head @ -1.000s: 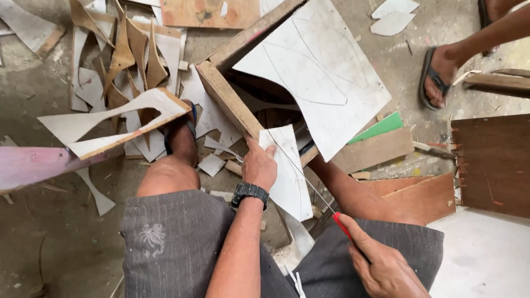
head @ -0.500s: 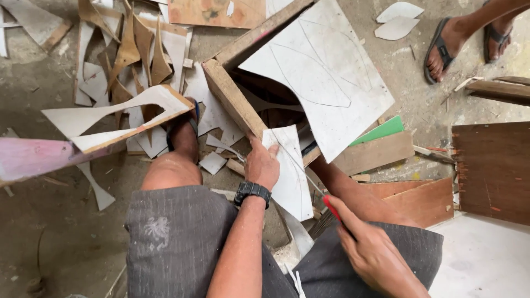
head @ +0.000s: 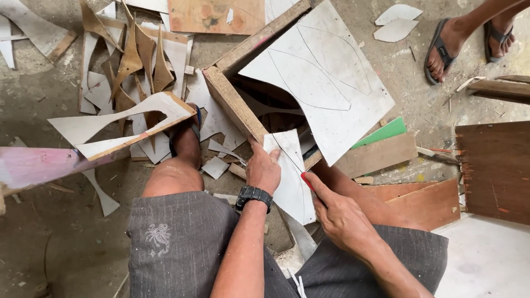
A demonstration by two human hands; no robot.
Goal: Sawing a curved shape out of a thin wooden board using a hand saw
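I sit on the floor with my knees apart. My left hand (head: 264,169), a black watch on its wrist, presses down on a narrow white board piece (head: 290,179) that leans against a wooden frame (head: 234,105). My right hand (head: 339,215) grips a red-handled cutter (head: 307,181), whose tip touches the right edge of that white piece. A large white sheet (head: 326,77) with curved pencil lines lies over the frame just beyond.
White and brown offcuts (head: 132,60) litter the floor at upper left. A pink plank (head: 38,165) juts in from the left. Wooden boards (head: 497,171) and a green strip (head: 386,132) lie right. Another person's sandalled feet (head: 447,47) stand at the top right.
My right hand has risen from my lap and brought the red cutter up to the white piece. The other person's feet have stepped further into view at top right.
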